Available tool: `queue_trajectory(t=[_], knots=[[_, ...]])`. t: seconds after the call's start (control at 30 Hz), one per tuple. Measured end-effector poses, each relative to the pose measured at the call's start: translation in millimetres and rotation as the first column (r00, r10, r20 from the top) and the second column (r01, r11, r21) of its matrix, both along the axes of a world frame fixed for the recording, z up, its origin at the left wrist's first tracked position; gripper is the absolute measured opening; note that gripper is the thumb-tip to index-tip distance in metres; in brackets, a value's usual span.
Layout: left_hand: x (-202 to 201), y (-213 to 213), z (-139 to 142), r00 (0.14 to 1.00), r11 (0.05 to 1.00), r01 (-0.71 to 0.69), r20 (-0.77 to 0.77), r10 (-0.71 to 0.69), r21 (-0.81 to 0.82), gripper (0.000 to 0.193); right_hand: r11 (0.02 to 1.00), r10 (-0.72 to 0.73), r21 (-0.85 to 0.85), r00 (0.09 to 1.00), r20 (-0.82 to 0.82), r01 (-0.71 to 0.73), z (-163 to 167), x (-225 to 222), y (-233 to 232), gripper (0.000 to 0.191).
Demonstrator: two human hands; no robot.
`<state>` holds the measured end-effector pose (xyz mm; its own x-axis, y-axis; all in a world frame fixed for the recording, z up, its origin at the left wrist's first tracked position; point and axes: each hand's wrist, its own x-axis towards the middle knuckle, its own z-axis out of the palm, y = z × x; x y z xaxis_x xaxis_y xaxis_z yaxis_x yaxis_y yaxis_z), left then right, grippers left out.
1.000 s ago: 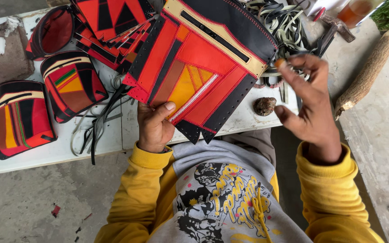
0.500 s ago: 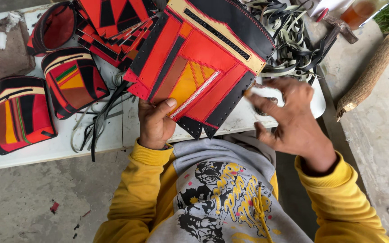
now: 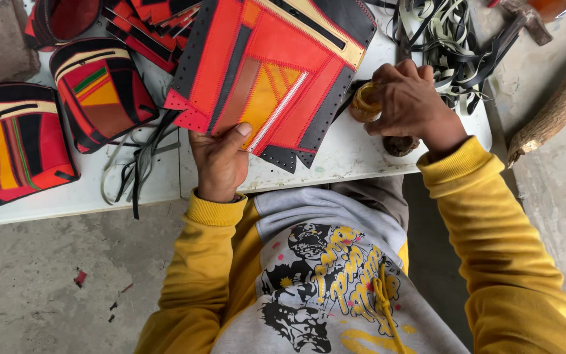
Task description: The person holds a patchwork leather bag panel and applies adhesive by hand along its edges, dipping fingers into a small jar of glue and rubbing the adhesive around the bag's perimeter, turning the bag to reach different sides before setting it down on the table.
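Stitched patchwork leather panel (image 3: 276, 72) (flat, red-orange)

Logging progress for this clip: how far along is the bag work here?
Done: two finished bags lie on the table, and this patchwork panel is already stitched. In hand: the left hand holds the panel while the right hand grips a small amber jar. Left: the panel is flat, its punched edges unjoined.

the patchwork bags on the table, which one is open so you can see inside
The bag at the top left corner, with its red lining showing. The two finished bags below it, the left one and the middle one, are closed.
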<state>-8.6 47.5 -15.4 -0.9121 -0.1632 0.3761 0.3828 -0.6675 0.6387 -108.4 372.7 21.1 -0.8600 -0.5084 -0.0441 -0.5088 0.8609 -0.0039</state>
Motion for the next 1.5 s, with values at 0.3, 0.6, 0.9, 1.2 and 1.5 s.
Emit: queue_trajectory(t=[0.3,0.6,0.9,1.2,1.5], knots=[[-4.3,6.2,-13.2,0.997,0.999,0.012,0.079,-0.016,0.041,0.054,0.867,0.068,-0.489,0.996,-0.063,-0.091,51.2,72.6,32.2,0.044],[3.1,14.6,-3.4,0.994,0.998,0.056,0.097,-0.058,0.029,0.056,0.338,0.272,-0.936,0.962,-0.001,-0.096,61.8,78.6,29.5,0.093],[6.1,14.3,-1.7,0.994,0.997,0.063,0.089,-0.066,0.037,0.052,0.566,0.151,-0.809,0.985,-0.084,-0.156,59.8,79.8,24.6,0.090],[3.2,16.9,0.0,0.997,0.999,0.035,0.068,-0.038,0.037,0.052,0.799,0.056,-0.572,0.969,-0.239,-0.187,53.5,96.2,6.7,0.073],[-0.1,20.4,1.9,0.996,0.991,0.085,0.013,-0.087,0.106,0.054,0.886,0.097,-0.399,0.937,-0.336,-0.234,56.9,113.2,-14.5,0.071]])
